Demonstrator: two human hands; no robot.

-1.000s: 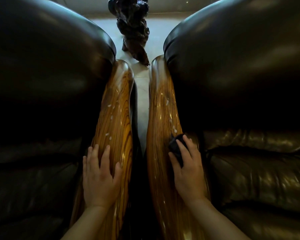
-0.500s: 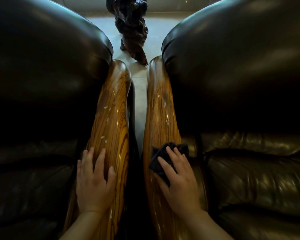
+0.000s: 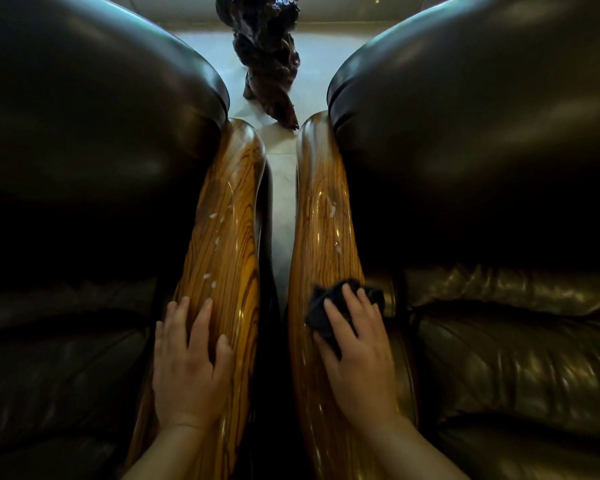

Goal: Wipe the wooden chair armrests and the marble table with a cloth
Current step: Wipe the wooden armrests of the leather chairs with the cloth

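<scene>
Two glossy striped wooden armrests run side by side up the middle of the view. My left hand (image 3: 187, 368) lies flat, fingers apart, on the left armrest (image 3: 227, 244), which carries small white specks. My right hand (image 3: 357, 351) presses a dark cloth (image 3: 321, 306) onto the right armrest (image 3: 321, 220); the cloth bunches out past my fingertips. A few white specks sit higher up this armrest. Beyond both armrests lies the pale marble table (image 3: 205, 53).
Dark leather chair backs bulge on both sides: the left chair (image 3: 84, 133) and the right chair (image 3: 482, 133). A dark gnarled wooden sculpture (image 3: 265, 53) stands on the pale surface beyond. A narrow gap (image 3: 281, 209) separates the armrests.
My right hand slid the cloth from the armrest's right edge toward its middle, and the cloth spread out wider. My left hand stayed flat on the left armrest.
</scene>
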